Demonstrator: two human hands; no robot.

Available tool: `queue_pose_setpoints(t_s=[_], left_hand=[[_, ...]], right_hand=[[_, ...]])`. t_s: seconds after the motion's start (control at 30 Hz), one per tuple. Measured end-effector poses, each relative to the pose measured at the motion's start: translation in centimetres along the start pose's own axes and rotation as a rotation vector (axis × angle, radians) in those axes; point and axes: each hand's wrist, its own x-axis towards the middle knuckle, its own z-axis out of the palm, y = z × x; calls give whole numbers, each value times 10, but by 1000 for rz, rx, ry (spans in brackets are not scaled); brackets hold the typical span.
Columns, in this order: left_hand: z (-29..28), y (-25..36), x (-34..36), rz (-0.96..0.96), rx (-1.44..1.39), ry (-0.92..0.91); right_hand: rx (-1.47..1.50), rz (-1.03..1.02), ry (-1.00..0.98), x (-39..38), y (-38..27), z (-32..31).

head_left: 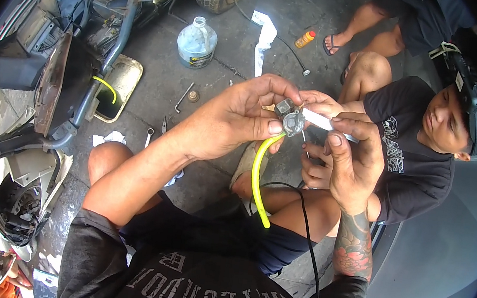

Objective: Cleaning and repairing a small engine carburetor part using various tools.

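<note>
In front of me my left hand [254, 112] is closed round a small grey metal part [294, 123] that looks like a carburetor. A bright yellow hose [258, 169] hangs from it over my lap. My right hand [356, 162], at the end of a tattooed forearm, pinches a flat white strip [316, 119] between thumb and fingers. The strip's far end meets or overlaps the part's edge; whether it touches is unclear. Behind my right hand, a co-worker's hand [315, 168] is near a thin metal rod [304, 136]; its grip is partly hidden.
A person in a dark shirt [411, 104] sits close on my right. Motorbike frame tubing [124, 24] stands at left, above an oily tray [131, 81]. On the floor lie a clear jug [196, 45], a hex key [184, 97], a spanner [148, 136] and a small orange bottle [304, 39].
</note>
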Motion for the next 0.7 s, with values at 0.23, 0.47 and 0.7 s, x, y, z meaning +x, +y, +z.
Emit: queue_pose_setpoints(t_s=[0.23, 0.47, 0.7], left_hand=[[-3, -3, 0, 31, -53, -28], [-3, -4, 0, 57, -27, 6], [-29, 9, -6, 141, 106, 160]], right_hand=[[99, 44, 93, -6, -1, 6], [-54, 138, 110, -13, 6, 3], [-461, 325, 13, 3, 17, -11]])
